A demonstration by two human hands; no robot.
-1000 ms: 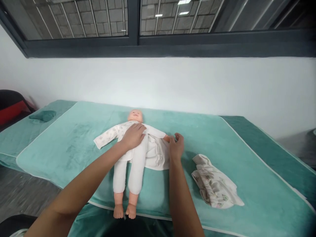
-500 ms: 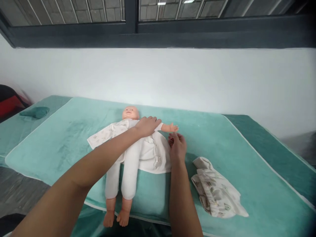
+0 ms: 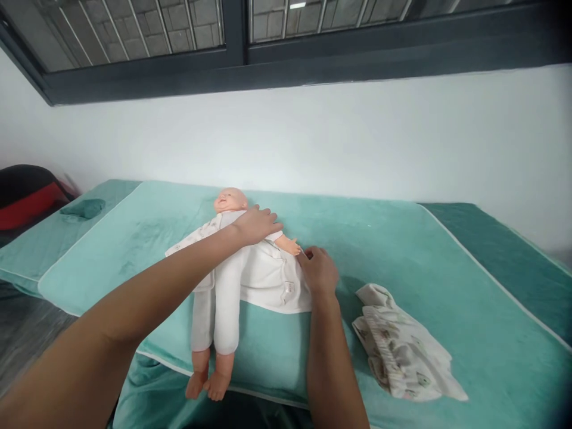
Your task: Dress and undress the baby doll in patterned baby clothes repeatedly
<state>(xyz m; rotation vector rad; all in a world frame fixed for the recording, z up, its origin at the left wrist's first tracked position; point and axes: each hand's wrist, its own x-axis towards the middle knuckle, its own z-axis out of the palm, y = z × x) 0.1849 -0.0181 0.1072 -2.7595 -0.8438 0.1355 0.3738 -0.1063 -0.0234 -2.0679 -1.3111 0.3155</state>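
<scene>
A baby doll [image 3: 227, 316] lies on its back, its head toward the wall, its body and legs white. A white patterned baby shirt [image 3: 268, 280] covers the arm on the picture's left; its other half is spread beneath and beside the doll. Across the doll's chest reaches my left hand [image 3: 257, 226], its fingers closed over the upper arm. The doll's bare forearm and hand [image 3: 289, 244] stick out beyond it. My right hand [image 3: 319, 269] pinches the shirt's edge close to the doll's fingers; the fingertips are partly hidden.
Folded patterned cloth [image 3: 406, 351] lies on the green padded mat [image 3: 379, 238] to the right of my forearm. A white wall [image 3: 313, 143] with a dark window frame rises behind. On the far left stands a black and red object [image 3: 31, 202].
The doll's bare arm has swung down toward the shirt, and its body has turned slightly. My left hand moved a little left with the arm. My right hand stays near the shirt's edge.
</scene>
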